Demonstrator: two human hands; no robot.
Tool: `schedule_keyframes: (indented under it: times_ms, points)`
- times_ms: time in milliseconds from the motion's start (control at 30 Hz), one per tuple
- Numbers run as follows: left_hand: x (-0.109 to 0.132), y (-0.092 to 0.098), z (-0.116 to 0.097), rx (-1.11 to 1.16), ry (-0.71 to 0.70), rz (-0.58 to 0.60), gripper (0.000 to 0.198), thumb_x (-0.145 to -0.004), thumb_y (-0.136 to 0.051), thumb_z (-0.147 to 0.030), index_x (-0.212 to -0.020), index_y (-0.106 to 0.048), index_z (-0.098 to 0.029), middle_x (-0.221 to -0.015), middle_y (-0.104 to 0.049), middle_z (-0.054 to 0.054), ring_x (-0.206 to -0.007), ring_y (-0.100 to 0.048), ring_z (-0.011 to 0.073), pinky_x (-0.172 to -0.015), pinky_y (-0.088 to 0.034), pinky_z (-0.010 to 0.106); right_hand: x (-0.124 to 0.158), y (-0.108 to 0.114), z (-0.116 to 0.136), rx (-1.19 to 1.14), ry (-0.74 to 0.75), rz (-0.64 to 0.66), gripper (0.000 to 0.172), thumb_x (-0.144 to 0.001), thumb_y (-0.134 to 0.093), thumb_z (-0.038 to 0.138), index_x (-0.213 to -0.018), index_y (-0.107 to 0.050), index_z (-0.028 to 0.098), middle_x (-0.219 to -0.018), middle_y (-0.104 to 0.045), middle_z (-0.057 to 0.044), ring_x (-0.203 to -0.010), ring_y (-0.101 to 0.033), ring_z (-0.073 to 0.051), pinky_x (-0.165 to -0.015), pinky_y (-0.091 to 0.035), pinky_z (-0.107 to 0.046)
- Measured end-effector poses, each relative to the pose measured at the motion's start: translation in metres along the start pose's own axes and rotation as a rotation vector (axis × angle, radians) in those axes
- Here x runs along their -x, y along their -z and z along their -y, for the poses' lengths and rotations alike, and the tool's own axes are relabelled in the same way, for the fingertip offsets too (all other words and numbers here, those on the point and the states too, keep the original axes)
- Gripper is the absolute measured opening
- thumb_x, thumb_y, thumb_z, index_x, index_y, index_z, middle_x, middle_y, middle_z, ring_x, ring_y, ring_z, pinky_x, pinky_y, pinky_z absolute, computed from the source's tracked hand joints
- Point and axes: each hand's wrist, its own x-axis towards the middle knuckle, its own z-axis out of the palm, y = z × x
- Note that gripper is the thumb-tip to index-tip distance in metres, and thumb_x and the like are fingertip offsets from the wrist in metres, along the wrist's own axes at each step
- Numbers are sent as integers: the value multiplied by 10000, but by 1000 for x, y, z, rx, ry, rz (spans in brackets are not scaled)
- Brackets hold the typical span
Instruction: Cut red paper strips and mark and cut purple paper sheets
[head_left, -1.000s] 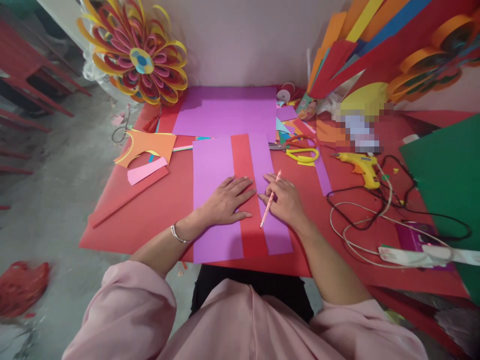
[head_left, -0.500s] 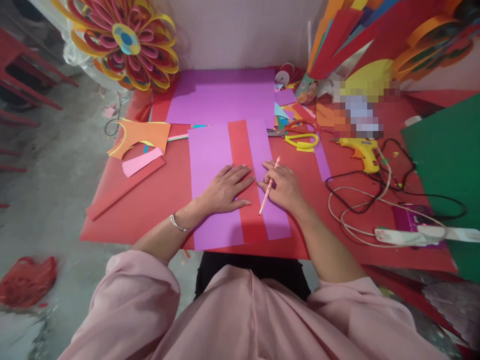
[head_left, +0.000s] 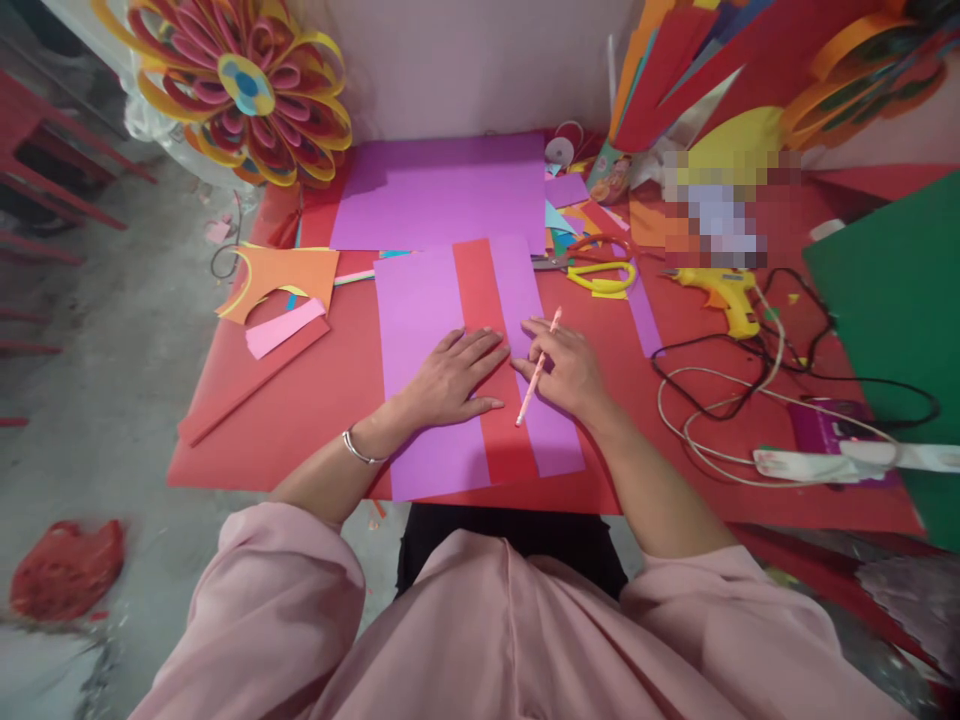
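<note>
A purple sheet of paper (head_left: pixel 424 300) lies at the front of the red-covered table, with a red paper strip (head_left: pixel 478 285) running lengthwise across it. My left hand (head_left: pixel 457 378) rests flat on the strip and the sheet, fingers spread and pointing right. On the sheet's right part sits my right hand (head_left: pixel 566 370), its fingers curled around a pink pencil (head_left: pixel 534 375). The pencil slants over the strip's right edge, and the right fingertips touch the paper beside that edge.
Behind lies another purple sheet (head_left: pixel 442 190). Scissors (head_left: pixel 604 275) with red and yellow handles touch the front sheet's right side. A yellow glue gun (head_left: pixel 735 295), cables and a white power strip (head_left: pixel 825 462) are at right. Orange paper (head_left: pixel 296 275) and a paper flower (head_left: pixel 247 85) are at left.
The whole view has shifted slightly. Both hands keep their places on the paper, and the pencil stays in my right hand.
</note>
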Motion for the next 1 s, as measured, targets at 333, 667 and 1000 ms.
schedule_keyframes:
  times_ms: [333, 667, 1000]
  points:
    - [1, 0, 0, -59, -27, -13, 858, -1024, -475, -764, -1617, -512, -145, -1672, -503, 215, -1573, -457, 385, -1307, -322, 616, -2, -3, -3, -61, 30, 14, 208, -855, -837, 234, -797, -639, 262, -1323, -789, -90, -1295, -723, -321, -1088, -569, -561]
    - [1, 1, 0, -75, -23, 4, 839, -1026, -483, -761, -1608, -520, -158, -1686, -490, 201, -1585, -445, 372, -1312, -320, 605, -2, -5, -5, -53, 41, 7, 220, -866, -823, 226, -787, -621, 258, -1328, -787, -102, -1279, -733, -323, -1065, -578, -561]
    - [1, 0, 0, -75, -25, -8, 847, -1023, -468, -773, -1604, -528, -160, -1680, -499, 199, -1580, -452, 373, -1309, -325, 601, -2, -5, -5, -69, 36, 10, 241, -845, -857, 229, -781, -625, 248, -1318, -790, -110, -1272, -735, -331, -1067, -576, -550]
